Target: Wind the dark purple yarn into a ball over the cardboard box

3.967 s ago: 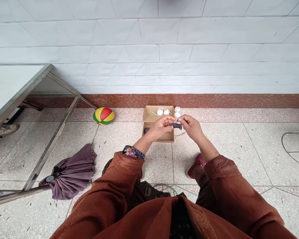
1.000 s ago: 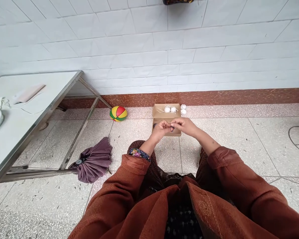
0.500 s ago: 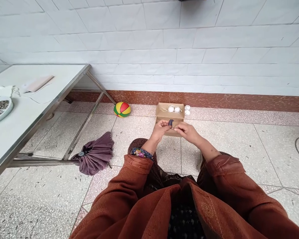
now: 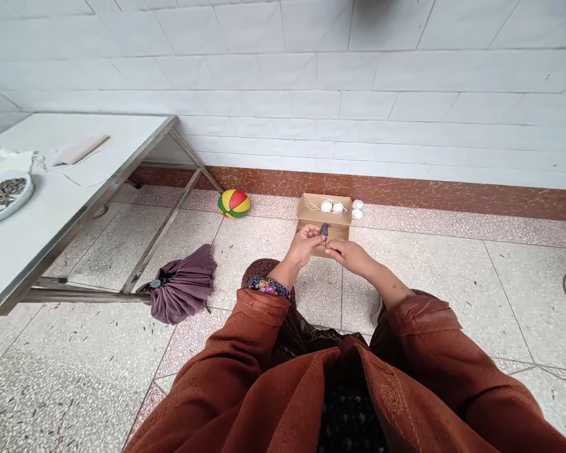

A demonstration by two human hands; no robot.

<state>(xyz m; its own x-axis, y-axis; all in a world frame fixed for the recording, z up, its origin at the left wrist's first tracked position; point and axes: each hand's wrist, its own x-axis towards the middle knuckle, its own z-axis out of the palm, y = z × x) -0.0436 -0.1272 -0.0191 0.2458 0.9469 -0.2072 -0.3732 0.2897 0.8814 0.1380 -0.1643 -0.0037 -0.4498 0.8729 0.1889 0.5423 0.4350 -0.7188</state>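
A small dark blue-purple bundle (image 4: 324, 230), which looks like wound yarn, is pinched upright between the thumb and fingers of my left hand (image 4: 304, 244). My right hand (image 4: 351, 255) is closed just below and to the right of it, pinching a thin dark strand (image 4: 326, 242) that hangs from the bundle. Both hands are over the front of an open cardboard box (image 4: 303, 219). White balls of yarn (image 4: 326, 206) with loose ends lie at the lid side of the box. My fingers partly hide the bundle and the box's inside.
More white balls (image 4: 357, 214) sit on the floor right of the box. To the left are a striped ball (image 4: 234, 204), a folded purple umbrella (image 4: 183, 286) and a metal-framed table (image 4: 136, 135) bearing a plate (image 4: 26, 196) of small brown pieces. A tiled wall (image 4: 273, 145) stands behind.
My right hand has shifted slightly down, and its fingers point more to the left. My left hand keeps its pinch on the bundle. The whole view has shifted a little.
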